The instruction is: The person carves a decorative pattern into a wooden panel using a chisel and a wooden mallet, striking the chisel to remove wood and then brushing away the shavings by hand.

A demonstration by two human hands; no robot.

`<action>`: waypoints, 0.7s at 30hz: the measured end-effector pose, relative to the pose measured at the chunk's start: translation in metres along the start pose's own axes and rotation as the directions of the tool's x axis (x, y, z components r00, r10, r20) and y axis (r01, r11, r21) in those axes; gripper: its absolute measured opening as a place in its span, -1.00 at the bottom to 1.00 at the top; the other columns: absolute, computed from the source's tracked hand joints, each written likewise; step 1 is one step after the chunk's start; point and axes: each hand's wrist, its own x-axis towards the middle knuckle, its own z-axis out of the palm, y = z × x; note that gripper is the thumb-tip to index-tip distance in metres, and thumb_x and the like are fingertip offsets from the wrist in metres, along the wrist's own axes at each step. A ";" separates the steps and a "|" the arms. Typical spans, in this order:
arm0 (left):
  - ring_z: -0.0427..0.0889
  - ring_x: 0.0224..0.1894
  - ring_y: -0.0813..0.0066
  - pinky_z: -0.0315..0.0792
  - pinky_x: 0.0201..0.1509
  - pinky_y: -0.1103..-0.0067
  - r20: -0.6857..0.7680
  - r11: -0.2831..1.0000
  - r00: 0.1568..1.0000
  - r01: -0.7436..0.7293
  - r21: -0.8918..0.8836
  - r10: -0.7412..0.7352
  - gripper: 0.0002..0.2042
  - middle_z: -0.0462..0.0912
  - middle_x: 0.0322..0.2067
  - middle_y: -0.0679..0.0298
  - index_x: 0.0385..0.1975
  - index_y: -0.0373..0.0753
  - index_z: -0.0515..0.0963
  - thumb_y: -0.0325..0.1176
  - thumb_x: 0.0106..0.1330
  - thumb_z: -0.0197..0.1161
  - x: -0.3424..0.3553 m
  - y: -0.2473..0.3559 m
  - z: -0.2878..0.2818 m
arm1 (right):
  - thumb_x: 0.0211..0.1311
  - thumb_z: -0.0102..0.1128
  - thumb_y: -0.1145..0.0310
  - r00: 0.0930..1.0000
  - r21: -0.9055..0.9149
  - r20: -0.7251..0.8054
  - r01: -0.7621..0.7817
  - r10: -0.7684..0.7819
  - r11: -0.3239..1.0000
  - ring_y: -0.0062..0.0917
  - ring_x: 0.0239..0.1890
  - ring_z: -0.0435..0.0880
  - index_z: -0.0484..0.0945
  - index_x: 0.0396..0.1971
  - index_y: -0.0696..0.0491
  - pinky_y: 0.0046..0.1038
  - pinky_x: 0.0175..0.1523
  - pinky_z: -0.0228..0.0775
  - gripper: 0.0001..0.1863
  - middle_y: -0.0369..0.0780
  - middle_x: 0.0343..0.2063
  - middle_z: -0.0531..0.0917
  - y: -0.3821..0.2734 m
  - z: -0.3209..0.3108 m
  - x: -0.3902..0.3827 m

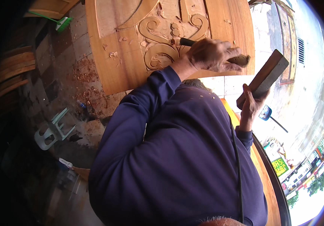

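A wooden panel (226, 22) with carved scrolls and loose curled shavings fills the top centre. My left hand (211, 54) is closed on a chisel (186, 42), its dark shaft pointing left at the carved scrollwork and its worn handle end sticking out rightward. The tip sits among small shavings on the carving, and whether it touches the wood is hard to tell. To the right, off the panel, my right hand (251, 103) grips a long, dark rectangular wood block (268, 71), held raised at a slant near the chisel's handle end.
Shavings (86, 73) litter the tiled floor at left, with a green broom (63, 23), stacked boards (13, 64) and a pale plastic chair (54, 130). A vehicle mirror (265, 113) and a bright street with signs are at right.
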 end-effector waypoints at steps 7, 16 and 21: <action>0.76 -0.44 0.16 0.67 -0.43 0.37 0.071 0.992 0.990 0.125 -0.020 -0.124 -0.41 0.67 -0.45 0.19 -0.09 -0.13 0.71 0.31 0.24 0.33 -0.005 -0.008 0.006 | 0.09 0.58 0.45 1.000 -0.034 -0.012 0.027 -0.028 0.999 -0.52 -0.01 0.52 0.23 0.42 0.08 -0.44 0.14 0.43 -0.08 -0.26 0.01 0.52 -0.010 0.004 0.010; 0.77 -0.46 0.21 0.66 -0.43 0.37 0.029 0.977 0.980 0.200 -0.079 -0.199 -0.41 0.73 -0.41 0.23 -0.14 -0.16 0.73 0.30 0.18 0.39 0.000 -0.005 -0.010 | 0.11 0.55 0.52 0.995 0.075 -0.027 0.093 -0.092 0.993 -0.53 -0.02 0.55 0.20 0.42 0.07 -0.44 0.13 0.45 -0.09 -0.24 0.01 0.53 -0.024 0.018 0.033; 0.77 -0.47 0.21 0.67 -0.43 0.40 -0.051 0.969 0.969 0.237 -0.065 -0.241 -0.42 0.73 -0.43 0.24 -0.16 -0.17 0.73 0.30 0.17 0.41 0.003 -0.004 -0.012 | 0.07 0.54 0.56 0.995 0.162 -0.034 0.099 -0.094 0.982 -0.51 -0.04 0.57 0.22 0.39 0.08 -0.41 0.12 0.45 -0.11 -0.22 -0.04 0.55 -0.028 0.032 0.039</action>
